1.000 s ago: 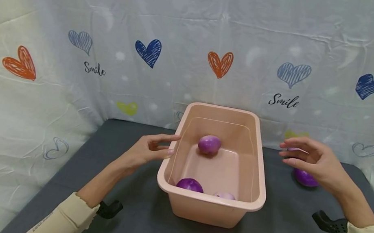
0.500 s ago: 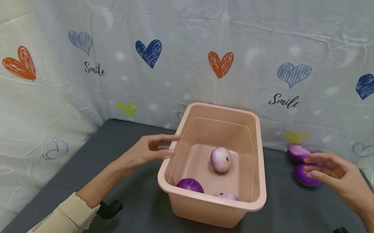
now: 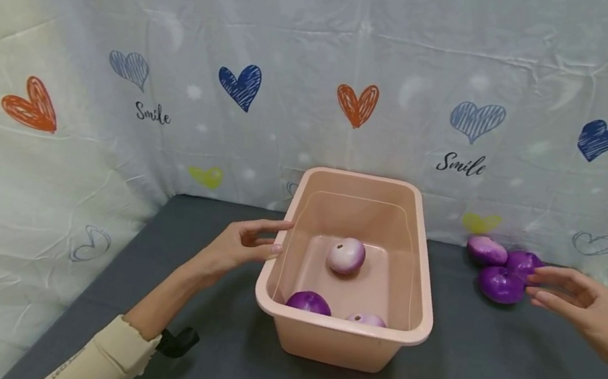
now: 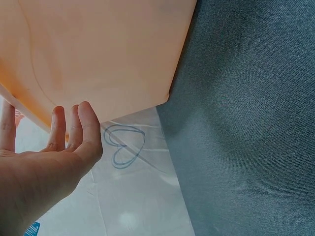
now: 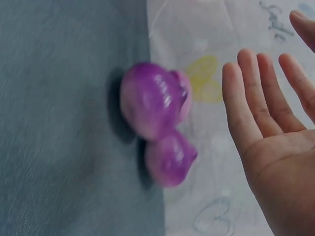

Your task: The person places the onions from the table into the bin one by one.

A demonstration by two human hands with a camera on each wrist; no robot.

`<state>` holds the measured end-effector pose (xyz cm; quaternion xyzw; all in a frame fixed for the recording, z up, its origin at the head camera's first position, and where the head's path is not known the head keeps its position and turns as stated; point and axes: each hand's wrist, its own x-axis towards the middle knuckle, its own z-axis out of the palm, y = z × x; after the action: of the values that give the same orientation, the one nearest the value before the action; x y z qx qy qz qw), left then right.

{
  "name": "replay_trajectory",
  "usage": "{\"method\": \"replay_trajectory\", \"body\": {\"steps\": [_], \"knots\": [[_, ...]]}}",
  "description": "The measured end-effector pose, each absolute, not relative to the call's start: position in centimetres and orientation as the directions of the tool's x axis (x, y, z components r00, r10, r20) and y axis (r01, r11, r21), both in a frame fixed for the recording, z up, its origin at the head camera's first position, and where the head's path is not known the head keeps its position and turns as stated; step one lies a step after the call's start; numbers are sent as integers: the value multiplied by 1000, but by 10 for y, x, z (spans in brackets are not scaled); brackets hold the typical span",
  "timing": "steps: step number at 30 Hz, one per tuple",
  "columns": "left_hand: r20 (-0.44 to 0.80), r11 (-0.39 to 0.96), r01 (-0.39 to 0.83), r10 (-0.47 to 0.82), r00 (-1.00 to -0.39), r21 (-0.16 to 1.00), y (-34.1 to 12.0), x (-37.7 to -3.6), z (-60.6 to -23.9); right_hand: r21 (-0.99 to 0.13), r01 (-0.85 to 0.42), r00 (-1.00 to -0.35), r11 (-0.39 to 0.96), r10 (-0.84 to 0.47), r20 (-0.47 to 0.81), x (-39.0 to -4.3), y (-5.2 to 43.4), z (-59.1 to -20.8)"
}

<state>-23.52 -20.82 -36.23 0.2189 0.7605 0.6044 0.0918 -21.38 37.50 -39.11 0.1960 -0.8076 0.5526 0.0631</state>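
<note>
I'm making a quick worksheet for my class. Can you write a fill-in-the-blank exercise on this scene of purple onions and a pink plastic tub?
1. The pink plastic tub holds ____ purple onions.
2. On the dark grey mat, ____ purple onions lie to the right of the tub.
3. The left hand rests at the tub's ____ side.
4. The right hand, fingers straight, holds ____.

Missing words: three; three; left; nothing

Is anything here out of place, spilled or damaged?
Nothing stands out. Three onions lie inside the pink tub, which stands upright, and three more sit on the table beside the open right hand.
</note>
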Motion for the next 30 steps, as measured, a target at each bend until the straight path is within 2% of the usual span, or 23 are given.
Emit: {"method": "replay_trajectory", "body": {"steps": [5,8,18,30], "knots": [[135,163,229,447,-884,960,-209,-235,-362,-823,-318,-948,471,-185,260,-216,387,-406],[129,170,224,443,-887,960,-208,-235,-361,-805,-286,-958,519,-176,227,-219,391,-417],[113,182,209,431,-895,961,-209,-235,-364,-833,-199,-976,516,-182,120,-234,390,-440],[124,171,219,442,-888,961,-209,-234,-363,-823,-107,-993,557,-96,64,-248,371,-445]]}}
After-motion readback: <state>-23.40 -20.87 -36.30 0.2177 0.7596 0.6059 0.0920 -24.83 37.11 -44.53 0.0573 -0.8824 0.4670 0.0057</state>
